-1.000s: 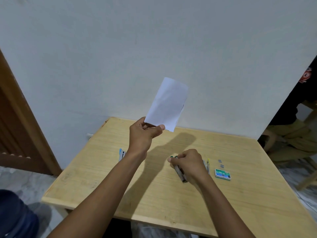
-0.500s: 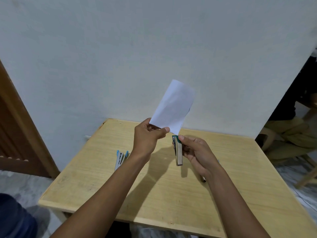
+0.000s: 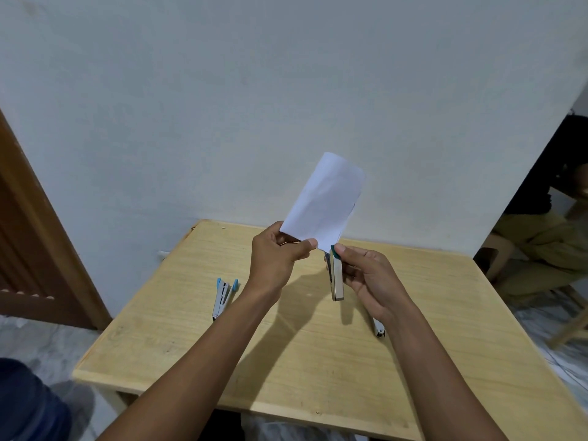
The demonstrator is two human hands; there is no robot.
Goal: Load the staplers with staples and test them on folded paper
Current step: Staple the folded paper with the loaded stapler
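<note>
**Lining up a stapler on the paper's lower corner**

Head view: the left hand pinches the folded paper at its bottom edge between thumb and curled fingers, holding it upright above the wooden table. The right hand is wrapped round a silver stapler, which stands on end with its green-tipped mouth at the paper's lower right corner. The thumb sits on the top end. Whether the corner is already between the stapler's arms cannot be told.

What could go wrong, as I judge it:
- The paper hangs unsupported, so a squeeze may push the corner aside and the staple may miss or catch only one layer.
- The left thumb lies just beside the mouth and could be nipped.
- A badly seated strip could jam.

Around them:
- A blue-tipped stapler lies on the table to the left.
- The end of another stapler shows under the right forearm, which hides most of it.
- A brown door stands at the left.
- A seated person is at the far right.
</note>
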